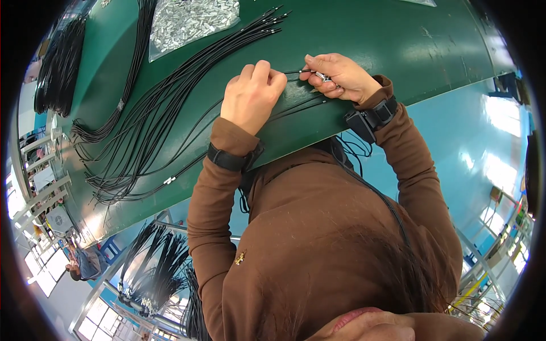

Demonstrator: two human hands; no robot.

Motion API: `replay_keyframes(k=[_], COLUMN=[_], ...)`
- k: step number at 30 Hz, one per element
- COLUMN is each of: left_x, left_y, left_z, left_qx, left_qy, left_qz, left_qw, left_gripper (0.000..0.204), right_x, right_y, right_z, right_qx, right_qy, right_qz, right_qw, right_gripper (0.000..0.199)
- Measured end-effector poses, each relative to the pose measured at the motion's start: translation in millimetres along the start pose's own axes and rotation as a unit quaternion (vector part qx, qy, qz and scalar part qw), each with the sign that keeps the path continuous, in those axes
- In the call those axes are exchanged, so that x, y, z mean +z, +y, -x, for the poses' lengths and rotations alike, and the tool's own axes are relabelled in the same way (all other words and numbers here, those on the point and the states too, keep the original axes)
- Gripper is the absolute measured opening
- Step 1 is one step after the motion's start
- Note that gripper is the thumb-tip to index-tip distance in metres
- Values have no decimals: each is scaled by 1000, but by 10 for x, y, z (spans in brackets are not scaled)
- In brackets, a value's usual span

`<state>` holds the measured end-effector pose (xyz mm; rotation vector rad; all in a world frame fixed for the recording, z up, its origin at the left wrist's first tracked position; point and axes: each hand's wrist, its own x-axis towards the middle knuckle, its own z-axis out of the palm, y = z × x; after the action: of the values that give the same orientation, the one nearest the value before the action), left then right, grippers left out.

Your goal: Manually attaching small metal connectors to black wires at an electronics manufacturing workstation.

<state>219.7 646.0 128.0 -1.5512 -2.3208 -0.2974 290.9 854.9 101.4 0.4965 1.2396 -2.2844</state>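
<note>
My left hand (254,96) is closed round a thin black cable (292,72), whose end points right, toward the other hand. At that end my right hand (341,78) pinches with thumb and forefinger. Several small silver metal sleeves (322,76) sit in its curled fingers. Whether a sleeve is on the cable tip is too small to tell. Below the hands, more black cable ends (310,104) lie on the green table. A loose bundle of black cables (170,102) curves over the table to the left, its ends fanned out at the top.
A clear plastic bag (195,25) full of small silver sleeves lies at the far side of the green table (392,45). Further black cable bundles (61,65) are at the left. Below the table edge, more cables (153,261) hang on a rack. A person (85,262) is at lower left.
</note>
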Motion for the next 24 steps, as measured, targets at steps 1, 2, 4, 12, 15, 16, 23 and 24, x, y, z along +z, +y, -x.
replay_keyframes(k=[1, 2, 4, 12, 15, 16, 23, 24], left_x=[-7, -12, -17, 93, 108, 98, 199, 189], left_y=[-1, -1, 1, 35, 115, 157, 167, 179], left_z=[-6, -8, -15, 27, -16, -44, -96, -106], left_qx=[8, 7, 10, -54, -112, -141, -176, -185], left_qy=[1, 1, 2, 28, 41, 40, 82, 84], left_qz=[-11, -12, -27, 109, 219, 267, 308, 315], left_qw=[1000, 1000, 1000, 992, 968, 953, 931, 927], left_gripper=[12, 12, 12, 9, 10, 11, 21, 19], right_x=[12, 15, 12, 114, 193, 212, 294, 297], right_y=[-2, -5, -13, -12, -10, -9, -7, -5], right_z=[2, 3, 11, 7, -15, -22, -26, -26], right_qx=[-6, -5, -1, -12, -24, -28, -39, -37], right_qy=[14, 13, 3, 15, 25, 26, 28, 23], right_qz=[19, 20, 6, 30, 44, 46, 4, -3], right_qw=[1000, 1000, 1000, 999, 998, 998, 999, 999], right_gripper=[39, 39, 39, 37, 37, 37, 41, 42])
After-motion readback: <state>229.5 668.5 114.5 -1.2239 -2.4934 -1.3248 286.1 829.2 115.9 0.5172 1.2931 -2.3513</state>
